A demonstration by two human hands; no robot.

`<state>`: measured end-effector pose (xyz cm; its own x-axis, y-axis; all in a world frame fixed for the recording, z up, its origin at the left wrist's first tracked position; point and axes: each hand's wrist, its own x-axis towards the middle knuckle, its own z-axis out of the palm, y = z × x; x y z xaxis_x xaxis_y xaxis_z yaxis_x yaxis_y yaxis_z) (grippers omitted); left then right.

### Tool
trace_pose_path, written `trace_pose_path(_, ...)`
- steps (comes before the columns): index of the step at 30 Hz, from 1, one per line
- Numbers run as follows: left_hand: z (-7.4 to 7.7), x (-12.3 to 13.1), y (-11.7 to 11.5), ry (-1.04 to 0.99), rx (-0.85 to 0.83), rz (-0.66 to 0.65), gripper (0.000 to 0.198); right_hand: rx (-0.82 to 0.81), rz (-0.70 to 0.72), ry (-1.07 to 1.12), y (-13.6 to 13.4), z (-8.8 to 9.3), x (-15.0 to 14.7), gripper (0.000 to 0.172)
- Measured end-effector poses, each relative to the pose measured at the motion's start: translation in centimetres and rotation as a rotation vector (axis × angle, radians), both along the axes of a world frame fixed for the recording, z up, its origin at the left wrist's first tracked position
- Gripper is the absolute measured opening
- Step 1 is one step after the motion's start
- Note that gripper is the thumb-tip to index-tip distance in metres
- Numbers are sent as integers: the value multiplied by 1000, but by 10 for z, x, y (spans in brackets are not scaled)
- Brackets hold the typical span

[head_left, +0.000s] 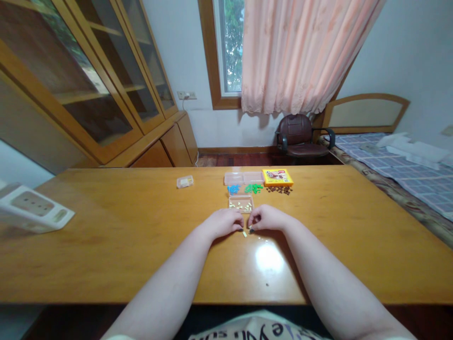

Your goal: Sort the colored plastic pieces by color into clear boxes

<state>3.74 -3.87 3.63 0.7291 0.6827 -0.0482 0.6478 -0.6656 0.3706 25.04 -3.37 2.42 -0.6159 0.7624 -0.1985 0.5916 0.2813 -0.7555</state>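
My left hand (226, 223) rests on the wooden table, its fingers closed around a small pale piece (244, 233) that pokes out at the fingertips. Just to its right, my right hand (265, 218) pinches something small and pale, mostly hidden by the fingers. The two hands are a small gap apart. Right beyond them sits an open clear box (241, 204) with several cream pieces inside. Piles of blue pieces (233, 189), green pieces (254, 188) and brown pieces (279, 190) lie farther back.
Behind the piles are an empty clear tray (244, 178) and a yellow box (278, 177). A small clear container (185, 182) stands back left. A white power strip box (35, 208) is at far left. Tiny bits (262, 238) lie right of my hands.
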Motion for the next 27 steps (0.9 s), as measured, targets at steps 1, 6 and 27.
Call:
trace_pose_path(1,0,0,0,5,3,5,8,-6,4,-14,-1,0,-1,19)
trace_pose_path(6,-4,1,0,10,24,27,7,5,-10,-74,-2,3,-4,17)
trace_pose_path(27,-5,-3,6,-97,180,198,16,122,-153,40,2,-5,-7,13)
